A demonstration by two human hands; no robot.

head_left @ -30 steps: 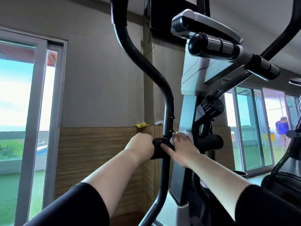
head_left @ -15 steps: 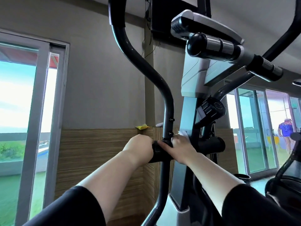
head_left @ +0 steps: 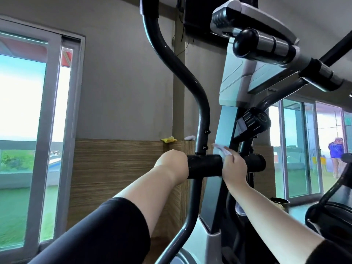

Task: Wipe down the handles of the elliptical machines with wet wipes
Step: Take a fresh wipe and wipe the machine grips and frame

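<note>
- Right hand [head_left: 233, 166]: we are pinching 1 crumpled white wet wipe [head_left: 221, 151], sliding rightward off the short black horizontal tube [head_left: 204, 166], probably finishing it.
- Left hand [head_left: 171, 164]: at tube's left end; grip we cannot tell.

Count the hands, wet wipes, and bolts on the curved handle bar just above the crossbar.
Hands: 2, left hand gripping the crossbar, right hand
Wet wipes: 1, wet wipe in the right hand
Bolts: 2, upper bolt, lower bolt
Total: 5
</note>
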